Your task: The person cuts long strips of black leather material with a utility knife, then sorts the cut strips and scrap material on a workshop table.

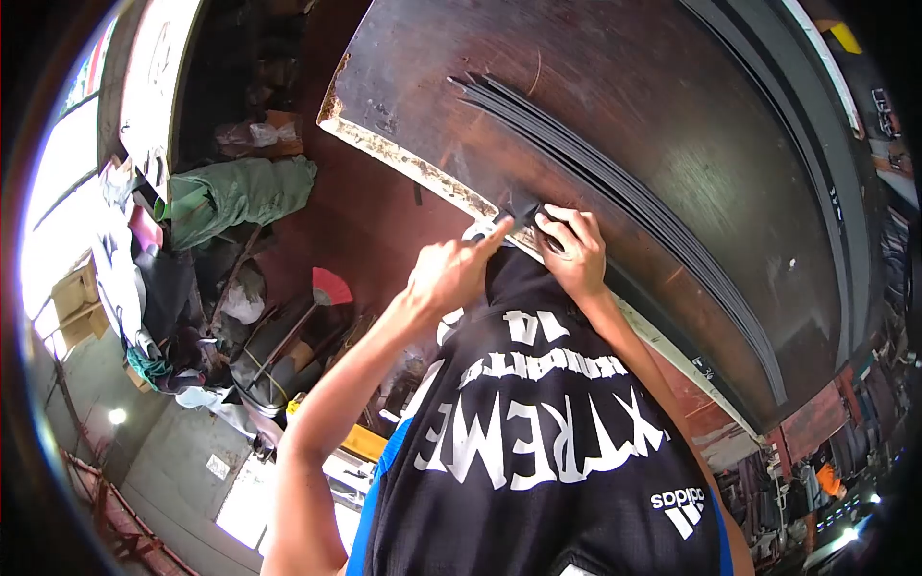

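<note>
At the near edge of a dark tabletop (423, 106), both my hands are at a small dark piece (520, 207). My left hand (449, 272) has its index finger stretched out, its tip touching the piece from the left. The fingers of my right hand (573, 248) are curled round the right end of the piece, pressing it near the table edge. Its lower part is hidden by my hands and black shirt. Beyond my right hand, a bundle of long thin dark strips (615, 178) lies curving across the tabletop.
Wider dark strips (768, 86) run along the far side of the table. A green cloth bundle (240, 197), cardboard (77, 302) and piled materials are at the left. The table's chipped pale edge (408, 168) faces me. More dark material hangs at the right.
</note>
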